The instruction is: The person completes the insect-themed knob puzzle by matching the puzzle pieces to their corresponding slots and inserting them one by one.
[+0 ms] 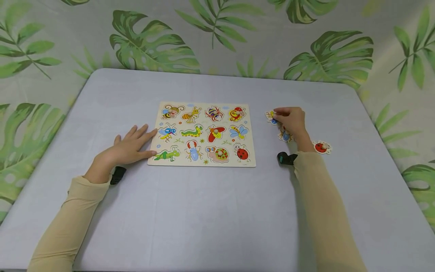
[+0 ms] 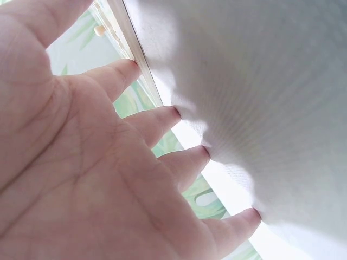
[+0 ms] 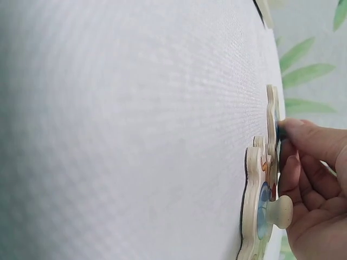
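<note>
Puzzle board (image 1: pixel 203 140), rectangular, pale cream, colourfully bug-patterned

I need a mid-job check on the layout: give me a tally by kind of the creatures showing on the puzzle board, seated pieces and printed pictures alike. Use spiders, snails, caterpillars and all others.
Spiders: 1
Snails: 1
Caterpillars: 1
Other creatures: 9
Total on the puzzle board: 12

The puzzle board (image 1: pixel 204 121) looks wooden, the tablecloth (image 1: pixel 210 211) matt.
</note>
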Motion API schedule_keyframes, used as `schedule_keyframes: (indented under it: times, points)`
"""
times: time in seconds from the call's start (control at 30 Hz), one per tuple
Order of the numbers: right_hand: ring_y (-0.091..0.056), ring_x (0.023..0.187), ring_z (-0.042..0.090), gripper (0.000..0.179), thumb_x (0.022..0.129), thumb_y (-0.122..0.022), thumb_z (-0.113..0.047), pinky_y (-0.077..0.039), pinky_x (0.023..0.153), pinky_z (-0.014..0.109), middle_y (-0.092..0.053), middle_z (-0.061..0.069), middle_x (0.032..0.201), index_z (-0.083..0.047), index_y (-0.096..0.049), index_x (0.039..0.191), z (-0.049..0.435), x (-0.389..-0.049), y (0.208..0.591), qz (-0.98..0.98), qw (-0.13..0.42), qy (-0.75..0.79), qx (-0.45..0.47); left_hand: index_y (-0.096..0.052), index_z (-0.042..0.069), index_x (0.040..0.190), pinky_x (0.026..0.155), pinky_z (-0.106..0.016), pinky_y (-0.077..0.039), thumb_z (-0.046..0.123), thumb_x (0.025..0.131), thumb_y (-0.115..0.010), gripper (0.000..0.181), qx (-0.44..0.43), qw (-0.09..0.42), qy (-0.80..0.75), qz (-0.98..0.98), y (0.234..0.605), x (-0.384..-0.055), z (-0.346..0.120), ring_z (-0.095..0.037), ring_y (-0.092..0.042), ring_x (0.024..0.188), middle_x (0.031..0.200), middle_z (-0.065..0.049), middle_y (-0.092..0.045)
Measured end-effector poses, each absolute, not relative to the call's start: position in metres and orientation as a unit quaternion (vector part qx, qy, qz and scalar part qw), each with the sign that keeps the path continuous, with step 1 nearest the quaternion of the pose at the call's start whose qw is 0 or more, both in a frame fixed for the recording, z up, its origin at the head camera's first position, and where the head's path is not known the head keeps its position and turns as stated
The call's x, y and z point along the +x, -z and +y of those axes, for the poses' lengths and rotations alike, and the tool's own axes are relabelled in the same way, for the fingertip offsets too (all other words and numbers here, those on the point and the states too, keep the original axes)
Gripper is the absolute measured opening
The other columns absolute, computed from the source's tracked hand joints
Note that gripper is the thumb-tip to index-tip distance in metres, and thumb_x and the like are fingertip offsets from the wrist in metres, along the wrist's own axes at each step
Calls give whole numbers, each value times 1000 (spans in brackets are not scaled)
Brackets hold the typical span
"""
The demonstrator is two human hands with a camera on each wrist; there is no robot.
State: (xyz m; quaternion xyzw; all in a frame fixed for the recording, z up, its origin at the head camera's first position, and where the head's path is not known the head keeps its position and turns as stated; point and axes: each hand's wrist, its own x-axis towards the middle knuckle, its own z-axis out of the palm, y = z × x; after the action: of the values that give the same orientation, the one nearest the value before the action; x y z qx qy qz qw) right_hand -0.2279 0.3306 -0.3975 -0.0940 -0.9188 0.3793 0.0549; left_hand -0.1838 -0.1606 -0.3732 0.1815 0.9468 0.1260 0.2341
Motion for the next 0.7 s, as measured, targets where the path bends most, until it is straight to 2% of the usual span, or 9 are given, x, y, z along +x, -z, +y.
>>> schedule_keyframes:
  times: [0.1,0.23,0.33,0.53,0.7]
  points:
    - [-56,74,0,28,90,-62,-15,-41,65,11,-68,20,107,-3,-67,114,329,-229,397,-930,39,-358,-77,-12,22,152,101,-78,0,52,92,-49,77,182,233,-127,947,373,-184,-161,-48,5,144,159,-18,-1]
    - [-60,92,21,28,93,-58,-16,-43,74,21,-65,23,112,-2,-66,116,328,-231,394,-942,7,-331,-57,-11,22,152,100,-79,0,54,91,-49,78,184,233,-127,947,373,-184,-162,-48,5,143,159,-19,-1]
    - [-59,96,29,27,93,-57,-16,-44,75,27,-65,24,112,-1,-67,113,327,-232,393,-947,-6,-318,-49,-11,22,152,100,-79,0,55,91,-48,79,184,232,-127,947,373,-185,-162,-48,5,144,159,-19,-1]
    - [-58,94,27,27,94,-56,-16,-44,73,26,-65,24,110,1,-67,112,326,-231,392,-949,-15,-311,-45,-12,22,152,101,-78,0,52,92,-49,77,182,234,-127,947,373,-184,-161,-47,5,144,159,-18,-1]
    - [-58,83,18,27,94,-56,-19,-42,67,20,-66,23,107,0,-67,110,326,-230,392,-948,-5,-316,-47,-12,22,152,101,-78,1,52,92,-49,77,182,234,-127,947,372,-183,-160,-47,5,144,159,-18,-1]
